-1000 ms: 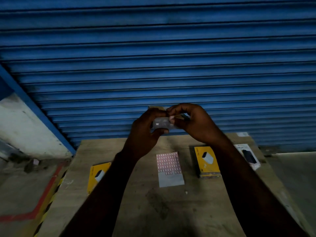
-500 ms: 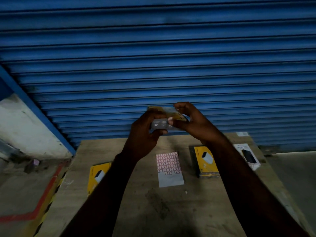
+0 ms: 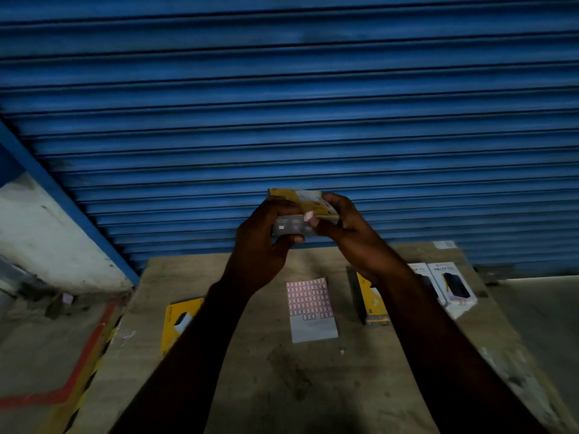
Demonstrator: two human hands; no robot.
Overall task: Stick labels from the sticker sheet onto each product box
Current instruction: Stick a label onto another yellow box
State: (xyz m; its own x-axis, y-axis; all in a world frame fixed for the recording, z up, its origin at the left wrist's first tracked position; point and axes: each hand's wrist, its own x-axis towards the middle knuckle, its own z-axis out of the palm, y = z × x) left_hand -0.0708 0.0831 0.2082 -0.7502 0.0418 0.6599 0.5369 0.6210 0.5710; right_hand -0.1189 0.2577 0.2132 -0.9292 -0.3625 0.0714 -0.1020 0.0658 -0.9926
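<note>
A wooden table [image 3: 250, 386] fills the lower part of the view, and 2 bare forearms reach up from its near edge. On the table, a sticker sheet [image 3: 311, 310] lies flat near the middle, its upper part covered in small pink-edged labels. Left of the sheet, a yellow box [image 3: 180, 321] lies partly hidden under the left forearm. Right of the sheet lies another yellow box [image 3: 371, 305], and further right 2 white boxes [image 3: 451, 289] lie side by side.

Above the sheet, both hands hold a yellow and grey box [image 3: 300, 214] in the air. The left hand [image 3: 263, 242] is clamped on the box's left end, fingers over the top and thumb underneath. The right hand [image 3: 351, 233] grips the right end, its thumb touching a small label [image 3: 308, 215] on the box's grey side.

Behind the table, a blue roller shutter [image 3: 282, 104] spans the whole background.
</note>
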